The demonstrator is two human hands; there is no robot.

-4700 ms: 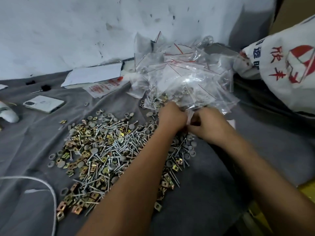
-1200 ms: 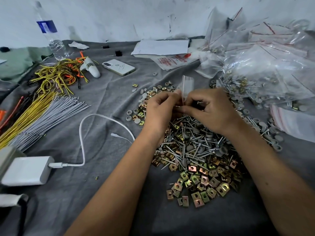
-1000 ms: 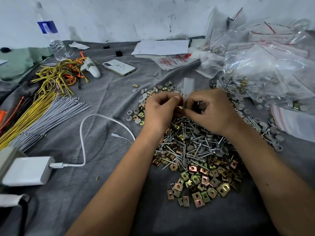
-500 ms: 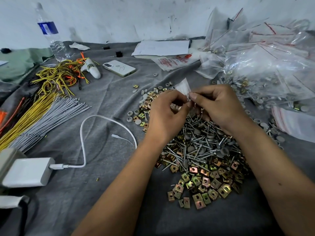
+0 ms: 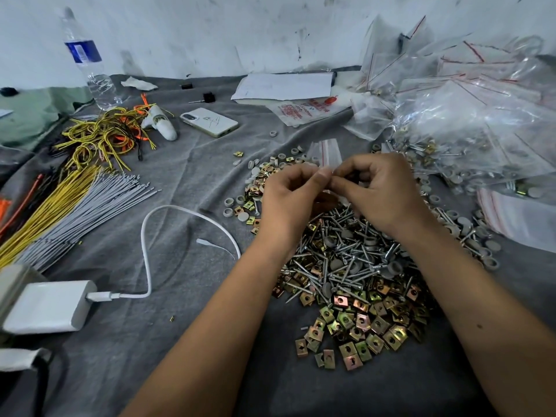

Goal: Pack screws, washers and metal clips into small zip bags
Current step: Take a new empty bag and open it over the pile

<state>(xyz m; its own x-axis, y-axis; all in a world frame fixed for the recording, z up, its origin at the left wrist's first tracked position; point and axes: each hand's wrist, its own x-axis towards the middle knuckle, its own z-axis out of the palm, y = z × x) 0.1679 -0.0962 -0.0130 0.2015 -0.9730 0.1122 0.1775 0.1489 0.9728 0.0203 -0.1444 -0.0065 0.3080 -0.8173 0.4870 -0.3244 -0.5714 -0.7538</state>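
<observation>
a scuffed white wall (image 5: 210,28) backs a work surface covered by a wrinkled grey cloth (image 5: 186,182). a large heap of clear zip bags (image 5: 469,115) with red seal lines fills the far right; its right part is cut off by the frame edge. the central pile holds screws (image 5: 346,266), grey washers (image 5: 340,242) and brass-coloured metal clips (image 5: 355,323), with the clips nearest the viewer. at left lie bundles of grey and yellow ties (image 5: 69,203), a white power bank (image 5: 48,305) with its cable (image 5: 150,236), a phone (image 5: 209,121) and a water bottle (image 5: 87,61). above the pile, the left hand (image 5: 288,200) and right hand (image 5: 379,191) meet fingertip to fingertip, both pinching one small zip bag (image 5: 329,150). its lower part is hidden behind the fingers; the contents cannot be made out.
</observation>
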